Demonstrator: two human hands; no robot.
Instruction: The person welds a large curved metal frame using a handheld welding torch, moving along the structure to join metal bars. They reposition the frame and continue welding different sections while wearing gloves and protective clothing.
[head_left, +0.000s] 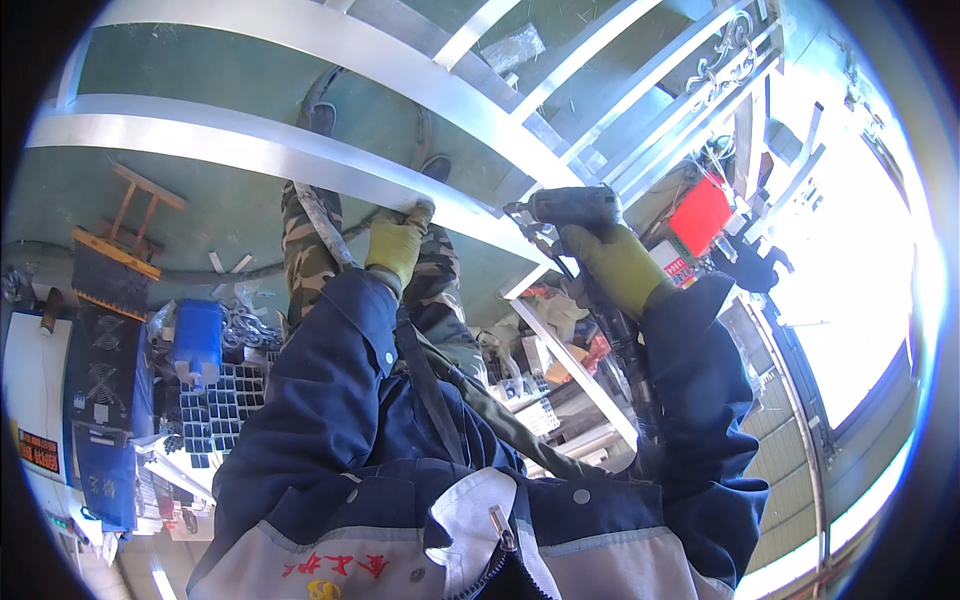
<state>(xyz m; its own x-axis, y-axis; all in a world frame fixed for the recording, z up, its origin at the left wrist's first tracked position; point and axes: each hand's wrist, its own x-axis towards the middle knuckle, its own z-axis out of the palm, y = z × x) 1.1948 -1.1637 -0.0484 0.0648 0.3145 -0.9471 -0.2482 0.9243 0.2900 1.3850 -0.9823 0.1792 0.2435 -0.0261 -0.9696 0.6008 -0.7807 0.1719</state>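
Observation:
A silvery metal frame of long bars and crosspieces spans the upper part of the head view. My left hand, in a yellow-green glove, curls its fingers onto the near bar's lower edge. My right hand, gloved alike, is wrapped round the handle of a dark pistol-grip power tool. The tool's front end points left, close to the bar's right part. Its tip is too small to make out, and I cannot tell whether it touches the metal. A dark hose or cable runs down beside my right forearm.
Below the frame at left are a blue plastic container, stacked square tubes and a dark cabinet. A red panel and scroll-shaped metalwork stand at right. Slanting down at centre is a pale metal bar.

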